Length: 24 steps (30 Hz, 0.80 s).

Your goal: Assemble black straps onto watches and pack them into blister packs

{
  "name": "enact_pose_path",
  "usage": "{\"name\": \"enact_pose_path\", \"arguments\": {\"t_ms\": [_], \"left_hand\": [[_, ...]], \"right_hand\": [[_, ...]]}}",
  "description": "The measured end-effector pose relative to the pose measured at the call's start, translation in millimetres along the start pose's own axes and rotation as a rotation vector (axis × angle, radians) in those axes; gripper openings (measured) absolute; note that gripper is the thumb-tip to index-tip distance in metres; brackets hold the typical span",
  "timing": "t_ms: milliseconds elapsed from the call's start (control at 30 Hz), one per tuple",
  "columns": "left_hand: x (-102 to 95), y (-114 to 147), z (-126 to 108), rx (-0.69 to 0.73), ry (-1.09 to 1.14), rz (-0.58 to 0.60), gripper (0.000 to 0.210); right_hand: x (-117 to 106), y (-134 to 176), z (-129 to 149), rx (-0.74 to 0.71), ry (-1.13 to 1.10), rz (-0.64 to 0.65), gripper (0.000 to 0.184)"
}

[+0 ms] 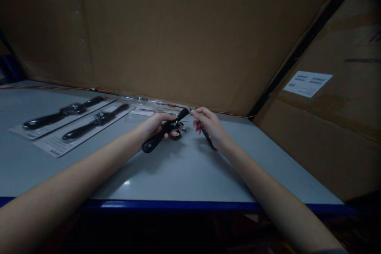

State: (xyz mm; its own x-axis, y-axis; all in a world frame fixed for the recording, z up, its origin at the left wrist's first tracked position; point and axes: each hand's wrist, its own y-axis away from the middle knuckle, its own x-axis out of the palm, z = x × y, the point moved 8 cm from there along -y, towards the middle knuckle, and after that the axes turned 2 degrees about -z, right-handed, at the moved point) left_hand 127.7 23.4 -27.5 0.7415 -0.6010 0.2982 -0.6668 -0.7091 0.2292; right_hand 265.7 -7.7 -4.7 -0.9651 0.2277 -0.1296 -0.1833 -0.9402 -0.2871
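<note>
A black spokeshave [155,141] is held slantwise above the table, with my left hand [159,124] closed around its middle. One handle points down toward me and the other up and away. A metal fitting shows at its centre. My right hand [206,121] is just right of the far handle's end, thumb and forefinger pinched together. Whatever they pinch is too small to make out. Below that palm shows a dark, slender object [209,139] with a red spot; whether the hand holds it or it lies on the table, I cannot tell.
Two packaged spokeshaves [64,115] on cards lie at the left of the grey table [166,178]. Clear plastic packets [151,108] lie at the back. Cardboard walls [190,39] close off the back and right. A twisted wire [53,87] runs along the rear edge.
</note>
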Motion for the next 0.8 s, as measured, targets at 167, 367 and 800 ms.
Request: {"name": "enact_pose_path", "arguments": {"t_ms": [167,367,800], "left_hand": [[-9.0,4,-5,0.096,-0.027,-0.112,0.014],[-22.7,8,-13,0.111,0.050,-0.188,0.014],[7.1,14,5,0.007,-0.209,-0.002,0.015]], "right_hand": [[3,1,-8,0.104,-0.055,0.041,0.030],[4,0,-9,0.050,0.076,0.058,0.026],[53,40,38,-0.737,1.194,0.328,0.025]]}}
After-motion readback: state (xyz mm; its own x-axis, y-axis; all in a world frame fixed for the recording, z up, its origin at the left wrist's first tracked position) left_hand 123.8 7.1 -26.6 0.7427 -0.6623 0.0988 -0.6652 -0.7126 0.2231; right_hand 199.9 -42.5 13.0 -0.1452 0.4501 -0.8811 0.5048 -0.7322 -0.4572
